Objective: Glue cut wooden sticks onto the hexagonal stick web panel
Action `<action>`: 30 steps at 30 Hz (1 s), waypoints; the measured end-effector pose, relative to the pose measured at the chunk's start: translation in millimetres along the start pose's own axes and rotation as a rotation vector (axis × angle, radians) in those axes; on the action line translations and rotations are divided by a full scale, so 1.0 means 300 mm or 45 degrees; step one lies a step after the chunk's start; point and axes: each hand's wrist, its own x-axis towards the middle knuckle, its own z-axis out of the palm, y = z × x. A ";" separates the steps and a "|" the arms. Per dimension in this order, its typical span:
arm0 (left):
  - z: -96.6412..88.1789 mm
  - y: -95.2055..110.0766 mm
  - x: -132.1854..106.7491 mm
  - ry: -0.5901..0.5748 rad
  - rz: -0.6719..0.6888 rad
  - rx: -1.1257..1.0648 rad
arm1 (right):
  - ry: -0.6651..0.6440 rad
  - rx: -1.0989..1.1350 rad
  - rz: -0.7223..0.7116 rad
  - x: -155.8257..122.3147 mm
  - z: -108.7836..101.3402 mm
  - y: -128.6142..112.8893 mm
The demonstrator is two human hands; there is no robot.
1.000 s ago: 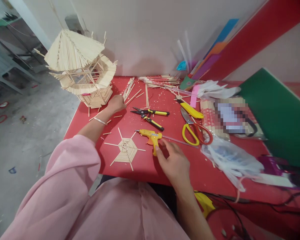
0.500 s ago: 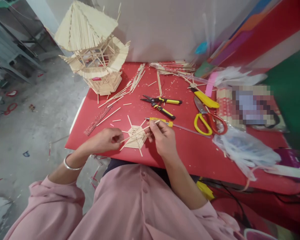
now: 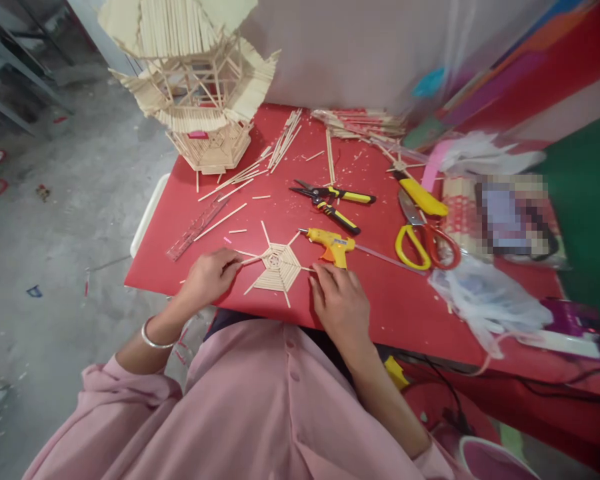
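Note:
A hexagonal web of thin wooden sticks (image 3: 283, 272) lies flat on the red table, its spokes reaching past the woven rows. To its left, my left hand (image 3: 211, 279) has thumb and fingers closed on a thin wooden stick (image 3: 254, 259), whose far end lies over the web's left side. My right hand (image 3: 343, 300) pinches the end of the web's right spoke, fingers bent down near the tabletop. Just behind that hand is a yellow glue gun (image 3: 333, 245), its nozzle pointing left close to the upper-right spoke.
Black-and-yellow pliers (image 3: 330, 200) and scissors (image 3: 423, 243) lie behind and to the right. A stick-built pagoda model (image 3: 210, 143) stands at the back left. A clear ruler (image 3: 197, 230), loose sticks (image 3: 285, 143) and plastic bags (image 3: 490, 293) lie around the table (image 3: 380, 300).
My right hand has let go of the stick held across the web and moved right and down to the right spoke. The stick stays in my left hand, and the glue gun is now uncovered.

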 end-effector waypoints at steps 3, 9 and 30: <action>0.043 -0.019 -0.040 0.079 -0.074 0.105 | -0.032 -0.150 -0.062 -0.014 0.005 -0.004; 0.099 -0.018 -0.027 0.224 -0.092 0.223 | -0.063 -0.191 -0.066 -0.014 -0.001 -0.026; 0.174 -0.030 0.020 0.504 0.072 0.454 | 0.148 0.116 0.155 0.019 -0.050 0.031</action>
